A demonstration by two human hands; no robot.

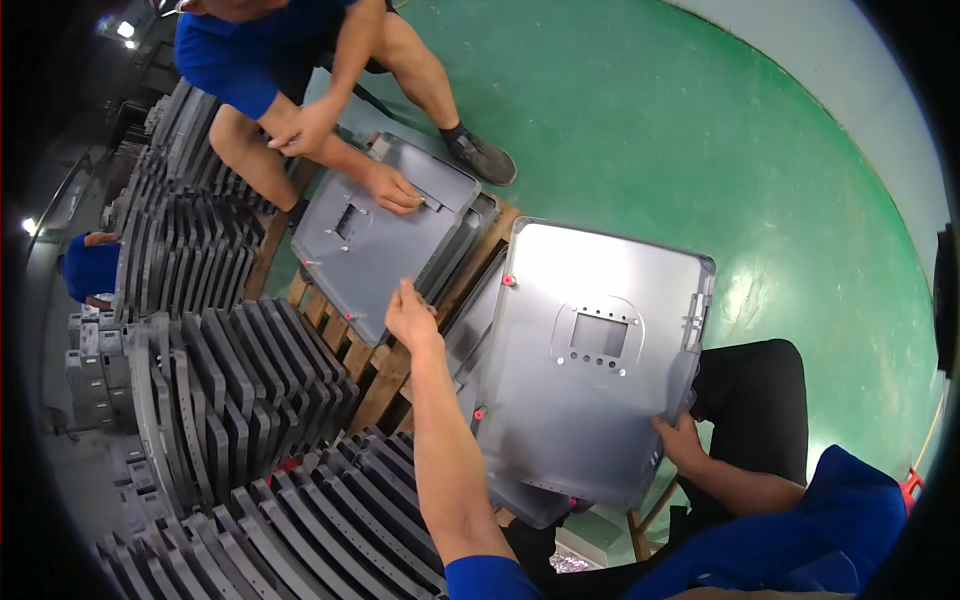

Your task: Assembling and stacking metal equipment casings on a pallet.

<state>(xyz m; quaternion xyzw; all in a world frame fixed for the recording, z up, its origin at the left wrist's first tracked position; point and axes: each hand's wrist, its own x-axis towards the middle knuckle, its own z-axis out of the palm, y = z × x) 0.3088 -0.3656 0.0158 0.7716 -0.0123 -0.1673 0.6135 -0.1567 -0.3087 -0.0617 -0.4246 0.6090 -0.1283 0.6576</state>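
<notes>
Glossy green flooring [800, 130] spreads beyond. Nearest, the right hand [685, 442] clamps the lower right edge of a silvery-grey rectangular metal panel [560, 430]. Past its left edge, the left hand [413, 320] curls its fingers; whether they hold anything, I cannot tell. Farther, a co-worker's bare hand [392, 190] touches another grey metal panel [385, 270].

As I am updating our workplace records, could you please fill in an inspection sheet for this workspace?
Surface: wooden pallet beneath the far panel; green floor around.
Job's things: near panel, grey metal, rectangular opening, red caps near its left edge.
Clutter: rows of grey metal parts packed closely at left.
Hands: left hand by the far panel's edge, contents unclear; right hand grips the near panel's edge.
Cables: nothing seen.
Surroundings: co-worker's hand at the far panel; another person at far left.
</notes>
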